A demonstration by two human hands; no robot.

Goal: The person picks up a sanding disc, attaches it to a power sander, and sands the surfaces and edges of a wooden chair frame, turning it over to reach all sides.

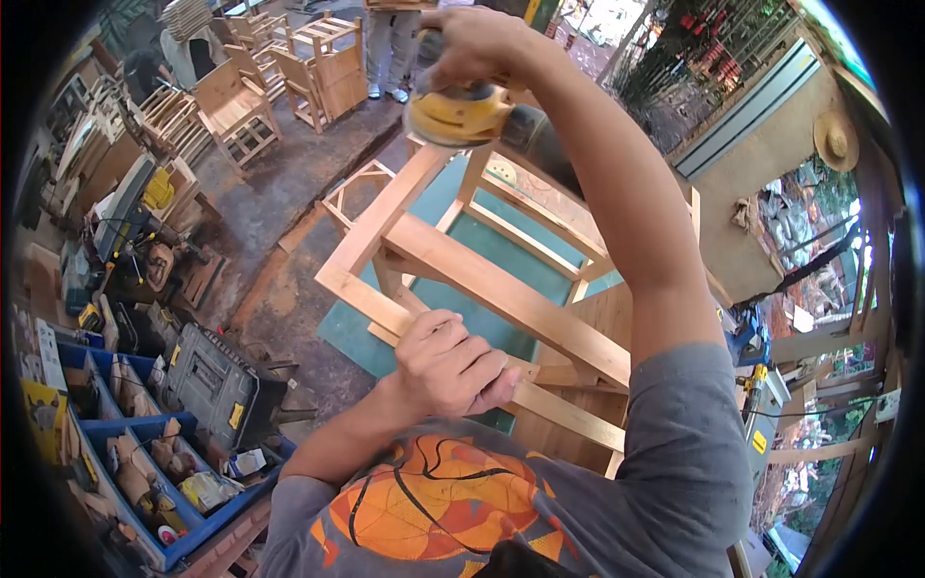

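Observation:
A wooden chair frame (pixel 501 284) stands tilted before me on a green work surface (pixel 352 332). My left hand (pixel 453 361) is closed around its near rail, fingers wrapped over the wood. At the far end, my right hand (pixel 482 43) grips a yellow and black power sander (pixel 458 114) from above. The sander's underside is at the far top corner of the frame; whether it touches the wood is hard to tell. A dark dust bag or hose (pixel 540 140) extends from the sander, partly behind my right forearm.
Finished-looking wooden chairs (pixel 236 106) stand at the back left, near a person's legs (pixel 387 58). To the left lie a black tool case (pixel 217 380) and a blue divided box (pixel 145 453) of wood scraps. A straw hat (pixel 835 141) hangs on the right wall.

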